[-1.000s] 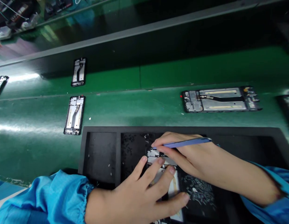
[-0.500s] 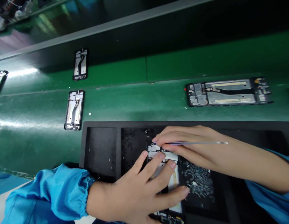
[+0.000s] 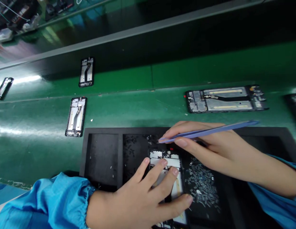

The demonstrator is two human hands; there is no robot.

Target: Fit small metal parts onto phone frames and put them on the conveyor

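Under my left hand (image 3: 150,194) lies an opened phone frame (image 3: 172,163), with white metal plates and a red dot at its top edge. The fingers are spread flat across it. My right hand (image 3: 205,143) pinches a pair of purple tweezers (image 3: 210,131) like a pen. The tweezer tips are just above the phone's top edge, close to a few small metal pieces (image 3: 150,139); whether anything is between the tips is too small to tell. The phone rests in a black compartment tray (image 3: 120,152).
A heap of small silvery parts (image 3: 202,184) lies right of the phone; small dark bits (image 3: 130,148) lie left. On the green bench (image 3: 129,108) are a large phone frame (image 3: 226,99), two upright ones (image 3: 76,117) (image 3: 87,72) and another at far left (image 3: 4,88).
My right hand has lifted from the phone's top edge and turned, so the tweezers now show side-on with tips beyond the phone. The left hand keeps its place. The view has shifted slightly.
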